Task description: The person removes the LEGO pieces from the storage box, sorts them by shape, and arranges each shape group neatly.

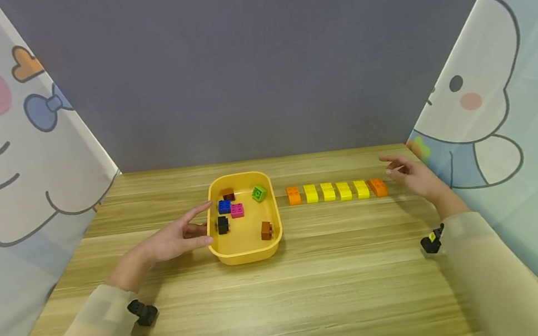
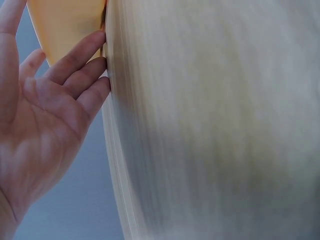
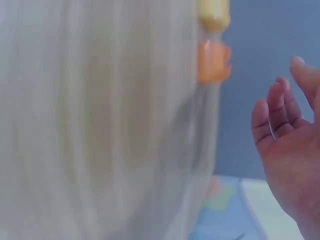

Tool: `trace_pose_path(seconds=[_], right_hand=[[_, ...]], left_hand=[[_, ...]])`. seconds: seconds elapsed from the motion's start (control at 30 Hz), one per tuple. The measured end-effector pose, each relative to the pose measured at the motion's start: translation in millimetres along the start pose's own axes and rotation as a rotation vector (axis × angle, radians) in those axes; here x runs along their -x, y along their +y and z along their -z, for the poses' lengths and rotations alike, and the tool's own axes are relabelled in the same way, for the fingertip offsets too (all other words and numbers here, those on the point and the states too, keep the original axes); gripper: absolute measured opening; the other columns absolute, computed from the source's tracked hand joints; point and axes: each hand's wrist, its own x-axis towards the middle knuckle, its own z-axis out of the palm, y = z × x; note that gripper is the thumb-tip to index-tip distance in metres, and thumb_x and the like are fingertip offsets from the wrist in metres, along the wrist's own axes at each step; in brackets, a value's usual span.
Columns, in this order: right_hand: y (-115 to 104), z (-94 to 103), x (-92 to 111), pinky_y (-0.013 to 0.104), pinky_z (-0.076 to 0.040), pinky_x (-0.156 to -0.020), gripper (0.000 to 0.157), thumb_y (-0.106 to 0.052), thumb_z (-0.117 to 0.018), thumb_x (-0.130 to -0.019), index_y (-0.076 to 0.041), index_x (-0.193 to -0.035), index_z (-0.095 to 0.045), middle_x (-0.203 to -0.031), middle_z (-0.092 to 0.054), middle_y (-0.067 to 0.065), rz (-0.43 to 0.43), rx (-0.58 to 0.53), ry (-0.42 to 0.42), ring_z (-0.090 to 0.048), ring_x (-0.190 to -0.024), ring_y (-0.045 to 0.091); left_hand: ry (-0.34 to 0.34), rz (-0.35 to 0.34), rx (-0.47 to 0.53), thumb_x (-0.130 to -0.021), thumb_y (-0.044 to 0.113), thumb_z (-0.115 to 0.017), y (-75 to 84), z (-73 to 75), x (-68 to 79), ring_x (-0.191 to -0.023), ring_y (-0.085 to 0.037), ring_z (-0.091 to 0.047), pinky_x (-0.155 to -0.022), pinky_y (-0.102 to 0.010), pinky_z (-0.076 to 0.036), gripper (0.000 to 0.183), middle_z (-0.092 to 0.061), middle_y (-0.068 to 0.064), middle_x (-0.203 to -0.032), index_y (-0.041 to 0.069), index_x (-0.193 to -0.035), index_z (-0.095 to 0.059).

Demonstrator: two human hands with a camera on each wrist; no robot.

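My left hand (image 1: 172, 241) rests against the left side of a yellow plastic bin (image 1: 248, 257), thumb and index fingertip at its rim, the other fingers lower along the wall. In the left wrist view the bin (image 2: 70, 25) shows behind the loosely spread fingers. Inside it lie a blue brick (image 1: 224, 206), a magenta brick (image 1: 237, 210), a black brick (image 1: 223, 225), a green brick (image 1: 258, 193) and two brown bricks, one front right (image 1: 266, 230). My right hand (image 1: 413, 177) hovers empty, fingers relaxed, just right of an orange brick (image 1: 378, 187) ending a row.
That row runs right from the bin: an orange brick (image 1: 293, 196), several yellow bricks (image 1: 328, 191), then the end orange one, with small gaps between. The wooden table (image 1: 315, 297) meets a dark grey panel (image 1: 256, 63) behind. Cartoon-printed cloths flank both sides.
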Motion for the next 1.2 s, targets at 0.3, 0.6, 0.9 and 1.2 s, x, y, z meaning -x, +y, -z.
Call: trace_pose_path(seconds=[0.3, 0.6, 0.9, 1.2], right_hand=[[-77.4, -43.8, -15.9, 0.031, -0.058, -0.081, 0.041, -0.021, -0.061, -0.114, -0.009, -0.153, -0.061, -0.132, -0.066, 0.022, 0.141, -0.085, -0.061, -0.065, -0.106, 0.034], [-154.1, -117.1, -39.3, 0.041, -0.055, -0.092, 0.036, -0.021, -0.067, -0.111, -0.010, -0.146, -0.068, -0.126, -0.071, 0.012, 0.312, -0.145, -0.177, -0.065, -0.106, 0.024], [-209.3, -178.5, -61.7, 0.040, -0.055, -0.094, 0.032, -0.022, -0.067, -0.111, -0.010, -0.140, -0.072, -0.123, -0.071, 0.007, 0.399, -0.181, -0.243, -0.064, -0.107, 0.022], [-241.8, -209.8, -73.1, 0.035, -0.056, -0.096, 0.034, -0.022, -0.066, -0.112, -0.010, -0.143, -0.070, -0.138, -0.070, 0.014, 0.427, -0.120, -0.350, -0.063, -0.115, 0.022]], left_hand=[[0.004, 0.002, -0.011, -0.106, 0.046, -0.073, 0.6, -0.3, -0.1, -0.150, -0.052, -0.053, -0.119, -0.069, -0.047, 0.095, -0.051, -0.031, -0.164, 0.033, -0.178, -0.013], [-0.005, -0.012, 0.001, -0.105, 0.045, -0.075, 2.4, 0.3, 0.1, -0.151, -0.051, -0.053, -0.121, -0.069, -0.046, 0.097, -0.051, -0.031, -0.164, 0.031, -0.178, -0.012], [-0.005, -0.015, -0.003, -0.105, 0.044, -0.076, 3.8, 0.7, 1.5, -0.151, -0.051, -0.053, -0.121, -0.069, -0.045, 0.099, -0.052, -0.031, -0.163, 0.031, -0.178, -0.011], [-0.008, -0.001, -0.004, -0.105, 0.047, -0.074, 2.2, 0.0, -0.2, -0.150, -0.052, -0.053, -0.120, -0.072, -0.045, 0.097, -0.053, -0.031, -0.163, 0.031, -0.178, -0.013]])
